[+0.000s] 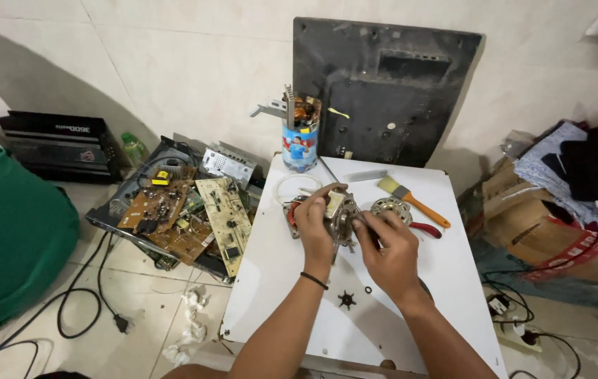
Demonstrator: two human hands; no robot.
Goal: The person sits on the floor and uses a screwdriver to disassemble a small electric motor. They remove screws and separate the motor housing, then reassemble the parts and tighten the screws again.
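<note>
My left hand [314,224] grips a small metal motor assembly [341,214] from the left, over the middle of a white table [271,281]. My right hand [391,251] pinches the same assembly from the right, its fingers closed on the lower edge. A round metal motor cover [391,208] lies just right of the hands. A paintbrush with an orange handle [411,198] and red-handled pliers [425,229] lie beyond it. A small black star-shaped part [346,300] rests on the table below my hands.
A can [300,144] stuffed with tools stands at the table's far edge, before a black back panel [383,91] leaning on the wall. Circuit boards [186,210] in an open chassis sit on the floor at left. Cardboard boxes [537,224] and cables crowd the right.
</note>
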